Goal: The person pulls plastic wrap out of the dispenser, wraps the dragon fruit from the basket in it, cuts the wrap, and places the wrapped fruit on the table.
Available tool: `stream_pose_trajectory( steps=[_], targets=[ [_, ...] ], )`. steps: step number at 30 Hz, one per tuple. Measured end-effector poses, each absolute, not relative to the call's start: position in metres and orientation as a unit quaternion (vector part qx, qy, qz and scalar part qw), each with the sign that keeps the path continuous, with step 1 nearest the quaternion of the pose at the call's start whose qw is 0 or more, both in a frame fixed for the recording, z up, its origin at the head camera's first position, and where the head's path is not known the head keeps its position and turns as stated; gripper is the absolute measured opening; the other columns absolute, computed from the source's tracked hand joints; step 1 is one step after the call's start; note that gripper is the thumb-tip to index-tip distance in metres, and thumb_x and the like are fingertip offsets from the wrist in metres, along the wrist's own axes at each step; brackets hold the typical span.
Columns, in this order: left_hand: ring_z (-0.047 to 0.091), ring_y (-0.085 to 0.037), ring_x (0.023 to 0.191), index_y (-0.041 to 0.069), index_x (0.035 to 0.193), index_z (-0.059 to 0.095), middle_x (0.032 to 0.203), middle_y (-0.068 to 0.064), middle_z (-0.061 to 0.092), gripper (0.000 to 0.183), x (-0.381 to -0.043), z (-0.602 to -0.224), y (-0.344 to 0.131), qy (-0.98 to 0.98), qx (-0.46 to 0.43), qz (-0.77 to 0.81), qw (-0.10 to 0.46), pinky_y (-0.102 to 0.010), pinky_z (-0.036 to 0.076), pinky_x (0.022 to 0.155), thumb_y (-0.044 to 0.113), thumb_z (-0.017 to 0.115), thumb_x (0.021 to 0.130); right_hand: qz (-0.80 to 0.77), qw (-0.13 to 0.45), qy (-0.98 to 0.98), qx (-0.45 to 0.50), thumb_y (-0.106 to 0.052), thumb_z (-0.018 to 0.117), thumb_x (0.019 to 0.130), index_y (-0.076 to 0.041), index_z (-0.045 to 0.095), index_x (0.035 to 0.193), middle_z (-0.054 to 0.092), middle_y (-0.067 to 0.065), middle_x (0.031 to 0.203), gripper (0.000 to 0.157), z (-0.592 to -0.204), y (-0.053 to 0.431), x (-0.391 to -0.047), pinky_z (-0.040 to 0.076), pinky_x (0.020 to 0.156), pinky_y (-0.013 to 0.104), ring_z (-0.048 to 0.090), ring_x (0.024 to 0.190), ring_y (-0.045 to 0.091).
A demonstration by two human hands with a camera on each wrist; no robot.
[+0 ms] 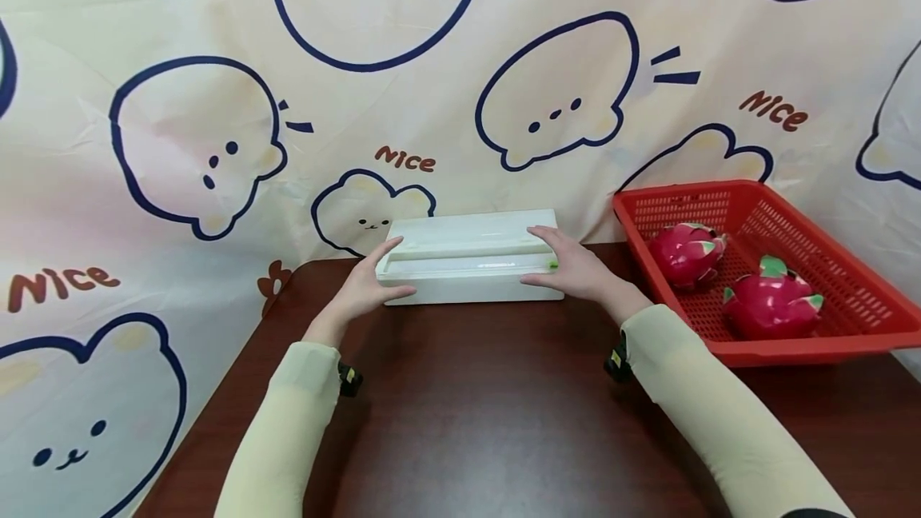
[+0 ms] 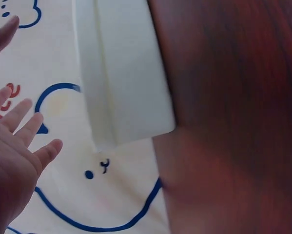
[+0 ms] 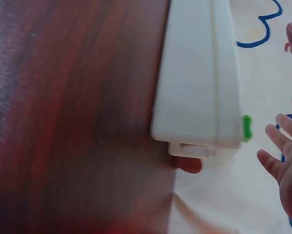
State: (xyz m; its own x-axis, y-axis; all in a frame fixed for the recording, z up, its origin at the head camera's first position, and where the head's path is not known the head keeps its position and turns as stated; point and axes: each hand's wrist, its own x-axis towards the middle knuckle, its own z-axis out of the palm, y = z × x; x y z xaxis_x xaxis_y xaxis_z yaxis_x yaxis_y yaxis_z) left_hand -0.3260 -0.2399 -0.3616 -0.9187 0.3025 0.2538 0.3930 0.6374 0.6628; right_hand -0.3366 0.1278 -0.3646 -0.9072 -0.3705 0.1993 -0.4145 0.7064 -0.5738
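A long white box (image 1: 475,289), which looks like a cling film dispenser, sits at the far edge of the table with a lengthwise recess along its top. A small green piece (image 3: 247,128) shows near its right end. My left hand (image 1: 360,288) is at the box's left end, thumb and fingers spread apart. At the right end, my right hand (image 1: 578,266) has its fingers spread the same way. Both wrist views show the fingers of the left hand (image 2: 14,161) and right hand (image 3: 289,161) extended, with nothing held; contact with the box cannot be told.
On the right stands a red plastic basket (image 1: 784,352) holding two pink dragon fruits, one farther back (image 1: 683,256) and one nearer (image 1: 773,306). Dark brown wooden table (image 1: 475,414) lies in front of the box. A printed cloth (image 1: 446,102) hangs behind.
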Motion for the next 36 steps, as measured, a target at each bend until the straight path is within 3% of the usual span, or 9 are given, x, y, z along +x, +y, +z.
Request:
stream_pose_trajectory(
  steps=[8, 15, 21, 36],
  targets=[
    [0.025, -0.024, 0.128, 0.018, 0.134, 0.041, 0.141, -0.007, 0.031, 0.068, -0.344, -0.375, -0.236, -0.891, -0.167, -0.42, 0.044, -0.051, 0.025, 0.098, 0.027, 0.073, 0.075, 0.322, 0.051, -0.921, 0.212, -0.057, 0.065, 0.07, -0.019, 0.036, 0.136, 0.036, 0.002, 0.136, 0.081, -0.384, 0.128, -0.346, 0.031, 0.097, 0.044, 0.034, 0.122, 0.019],
    [0.028, -0.022, 0.126, 0.016, 0.124, 0.054, 0.134, -0.006, 0.041, 0.042, -0.366, -0.376, -0.245, -0.891, -0.141, -0.43, 0.018, -0.047, 0.027, 0.098, 0.018, 0.065, 0.083, 0.343, 0.047, -0.92, 0.183, -0.053, 0.067, 0.072, -0.021, 0.041, 0.133, 0.041, 0.003, 0.133, 0.074, -0.391, 0.133, -0.356, 0.032, 0.095, 0.048, 0.038, 0.119, 0.021],
    [0.028, -0.022, 0.127, 0.011, 0.121, 0.056, 0.13, -0.007, 0.047, 0.036, -0.376, -0.385, -0.248, -0.889, -0.128, -0.439, 0.006, -0.045, 0.022, 0.101, 0.015, 0.061, 0.086, 0.346, 0.041, -0.919, 0.184, -0.054, 0.066, 0.073, -0.019, 0.045, 0.131, 0.043, 0.006, 0.132, 0.071, -0.399, 0.133, -0.359, 0.032, 0.095, 0.048, 0.04, 0.116, 0.023],
    [0.037, -0.024, 0.121, 0.01, 0.114, 0.062, 0.123, -0.007, 0.053, 0.031, -0.38, -0.39, -0.242, -0.895, -0.092, -0.436, 0.006, -0.043, 0.034, 0.094, 0.024, 0.061, 0.086, 0.305, 0.025, -0.932, 0.195, -0.063, 0.057, 0.073, -0.016, 0.046, 0.129, 0.047, 0.006, 0.127, 0.074, -0.398, 0.133, -0.368, 0.03, 0.097, 0.047, 0.039, 0.118, 0.024]
  ],
)
